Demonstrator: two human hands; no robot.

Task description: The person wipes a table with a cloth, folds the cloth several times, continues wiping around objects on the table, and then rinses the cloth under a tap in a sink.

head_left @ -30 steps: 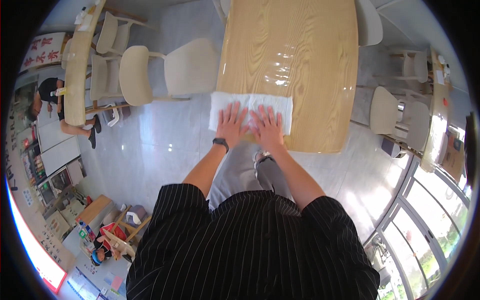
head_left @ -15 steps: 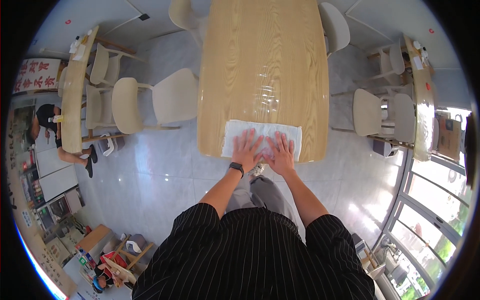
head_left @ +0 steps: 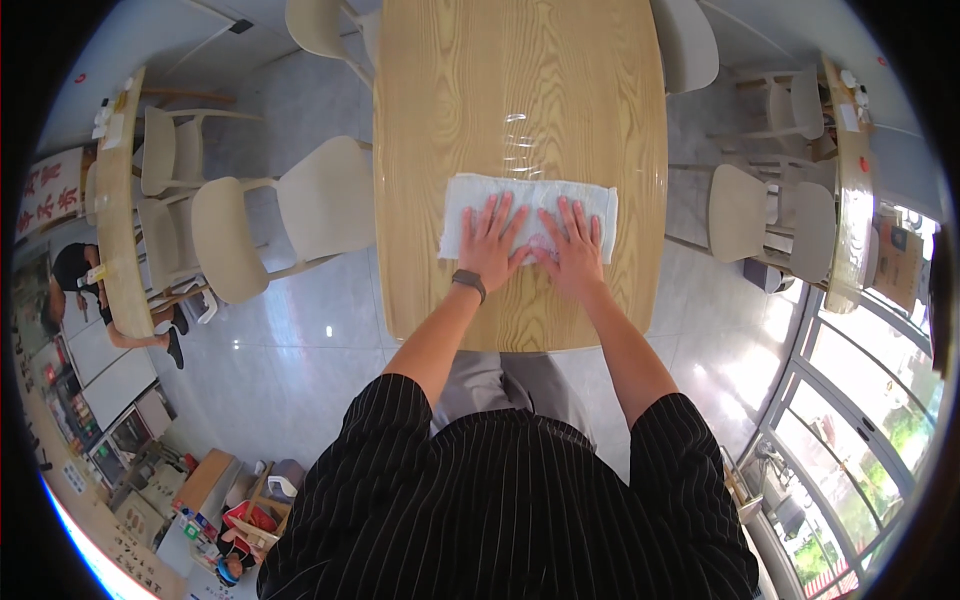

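Observation:
A white cloth point(head_left: 530, 190) lies spread flat on the wooden table point(head_left: 520, 315), a little in from the near edge. My left hand point(head_left: 490, 243), with a dark band on its wrist, rests palm down on the left half of the cloth, fingers spread. Beside it my right hand point(head_left: 573, 248) presses flat on the right half, its fingers also apart. The two thumbs point toward each other. Between them a small pinkish mark point(head_left: 541, 243) shows on the cloth.
Pale chairs stand left point(head_left: 325, 200) and right point(head_left: 738, 212) of the table. Further tables line the left point(head_left: 122, 215) and right point(head_left: 850, 200) walls. One person point(head_left: 85, 275) is by the left table, another point(head_left: 238, 555) at the lower left. Glass doors point(head_left: 840, 420) stand at the right.
Both hands and the cloth have moved forward, away from the table's near edge. My body has come closer to the table. The hands stay flat on the cloth.

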